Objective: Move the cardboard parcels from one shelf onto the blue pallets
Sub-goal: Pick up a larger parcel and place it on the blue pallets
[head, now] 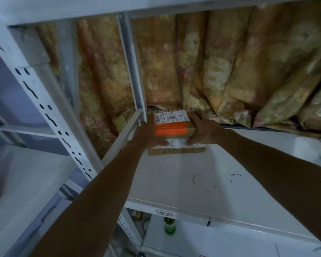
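**You:** Where is the parcel right now?

**Spotter:** Centre of the frame, far back on the white shelf board point(183, 173), close to the gold floral curtain point(230, 71). It is the small brown cardboard parcel with an orange band and a white shipping label point(174, 129). It sits on top of a flat cardboard parcel with handwriting on its near edge point(176, 150).

**You:** And my hands?

**Spotter:** Your left grip point(146, 135) is curled round its left side and your right grip point(202, 128) round its right side, with both thumbs at the near lower edge. Together they clasp the small parcel.

**You:** How will it handle?

**Spotter:** I judge it light for two hands, with stiff walls that could dent if you squeeze hard. The orange band looks smoother than bare card, so place your fingers on the plain cardboard sides, low near the corners. Lift before you pull, or the flat parcel beneath may slide along with it. The white metal rack post point(137, 101) stands just left of your left grip, so draw straight toward yourself. The blue pallets are not in view.
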The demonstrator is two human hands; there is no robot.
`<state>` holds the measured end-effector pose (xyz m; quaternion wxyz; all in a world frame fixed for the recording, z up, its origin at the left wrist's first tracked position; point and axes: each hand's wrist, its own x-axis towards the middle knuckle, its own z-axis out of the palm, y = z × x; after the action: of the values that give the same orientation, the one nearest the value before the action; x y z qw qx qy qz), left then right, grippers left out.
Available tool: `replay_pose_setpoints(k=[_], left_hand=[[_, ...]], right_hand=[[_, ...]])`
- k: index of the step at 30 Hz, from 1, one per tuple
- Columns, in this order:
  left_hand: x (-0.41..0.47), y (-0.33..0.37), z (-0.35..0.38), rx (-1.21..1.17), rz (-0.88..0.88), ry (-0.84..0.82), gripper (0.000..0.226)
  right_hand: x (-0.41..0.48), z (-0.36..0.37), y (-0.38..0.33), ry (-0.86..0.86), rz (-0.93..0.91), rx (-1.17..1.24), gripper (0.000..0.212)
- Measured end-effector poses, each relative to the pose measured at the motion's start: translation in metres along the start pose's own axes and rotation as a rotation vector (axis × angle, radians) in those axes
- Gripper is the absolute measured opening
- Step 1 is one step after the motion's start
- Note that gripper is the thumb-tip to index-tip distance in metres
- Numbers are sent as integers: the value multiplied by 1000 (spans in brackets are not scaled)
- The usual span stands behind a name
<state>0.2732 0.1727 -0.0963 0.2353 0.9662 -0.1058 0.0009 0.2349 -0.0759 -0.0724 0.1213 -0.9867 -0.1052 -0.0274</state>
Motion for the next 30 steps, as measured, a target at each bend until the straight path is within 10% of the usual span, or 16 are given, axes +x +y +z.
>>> replay_pose_setpoints(k=[30], left_hand=[[-130, 169, -44, 219, 149, 43, 126]], right_hand=[[-140, -111, 27, 102, -44, -55, 120]])
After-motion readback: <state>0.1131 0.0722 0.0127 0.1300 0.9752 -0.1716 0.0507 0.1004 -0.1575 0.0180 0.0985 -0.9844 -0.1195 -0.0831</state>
